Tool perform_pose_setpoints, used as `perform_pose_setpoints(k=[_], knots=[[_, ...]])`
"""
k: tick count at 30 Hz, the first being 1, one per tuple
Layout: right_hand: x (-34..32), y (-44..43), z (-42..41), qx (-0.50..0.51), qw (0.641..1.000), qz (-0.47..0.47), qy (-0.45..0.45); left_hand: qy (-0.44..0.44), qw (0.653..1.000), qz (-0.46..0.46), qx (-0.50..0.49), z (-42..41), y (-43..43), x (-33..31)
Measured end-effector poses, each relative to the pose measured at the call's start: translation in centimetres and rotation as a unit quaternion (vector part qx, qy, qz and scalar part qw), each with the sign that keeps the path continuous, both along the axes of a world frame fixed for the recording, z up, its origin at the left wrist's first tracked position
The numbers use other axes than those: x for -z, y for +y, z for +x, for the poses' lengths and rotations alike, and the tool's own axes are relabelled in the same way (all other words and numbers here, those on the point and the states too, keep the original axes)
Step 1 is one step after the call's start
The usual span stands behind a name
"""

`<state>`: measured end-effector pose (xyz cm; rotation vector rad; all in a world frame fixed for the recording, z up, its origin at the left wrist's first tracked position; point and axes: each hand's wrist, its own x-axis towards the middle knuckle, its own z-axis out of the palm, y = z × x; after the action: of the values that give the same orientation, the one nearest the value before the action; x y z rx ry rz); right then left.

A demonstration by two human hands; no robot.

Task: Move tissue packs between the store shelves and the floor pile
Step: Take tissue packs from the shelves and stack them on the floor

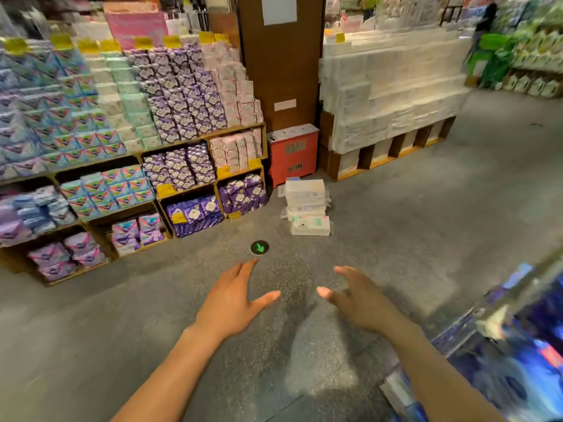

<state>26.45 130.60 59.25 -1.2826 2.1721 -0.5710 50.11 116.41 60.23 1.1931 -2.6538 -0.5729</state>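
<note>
Both hands are reaching forward over the grey floor (426, 226), holding nothing. The left hand (234, 300) is hanging palm down with fingers straight and spread, thumb sticking out to the right. The right hand (358, 303) is turning edge-on with fingers extended and loose, also empty. The two hands are sitting apart with a gap between the thumbs. The floor pile of tissue packs (307, 207) is lying ahead of the hands, well apart from them (white wrapped packs stacked several high, slightly skewed). The pile is standing just in front of a red box (294, 153) at the foot of a brown pillar (280, 56). Left of the pile, wooden shelves (189, 190) are holding purple, teal and pink packs in open cubbies with yellow price tags. Right of the pillar, a display of white packs (390, 89) is running along the aisle. A round green arrow marker (259, 247) is showing on the floor just beyond the left fingertips. Blurred blue packs (518, 354) are filling the lower right corner.
</note>
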Motion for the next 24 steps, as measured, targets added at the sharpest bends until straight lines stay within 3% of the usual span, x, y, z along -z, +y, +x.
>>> perform_pose_setpoints(k=[7, 13, 24], knots=[[0.5, -12.0, -8.0, 0.014, 0.999, 0.037, -0.013, 0.011, 1.000, 0.014, 0.026, -8.9, -12.7, 3.4], [3.4, -26.6, -16.2, 0.045, 0.998, 0.046, -0.001, 0.019, 0.998, 0.023, 0.058, -18.5, -28.7, 6.4], [1.6, -48.8, -31.5, 0.143, 0.988, 0.058, 0.000, -0.021, 0.985, 0.022, 0.171, -38.7, -55.1, 3.8]])
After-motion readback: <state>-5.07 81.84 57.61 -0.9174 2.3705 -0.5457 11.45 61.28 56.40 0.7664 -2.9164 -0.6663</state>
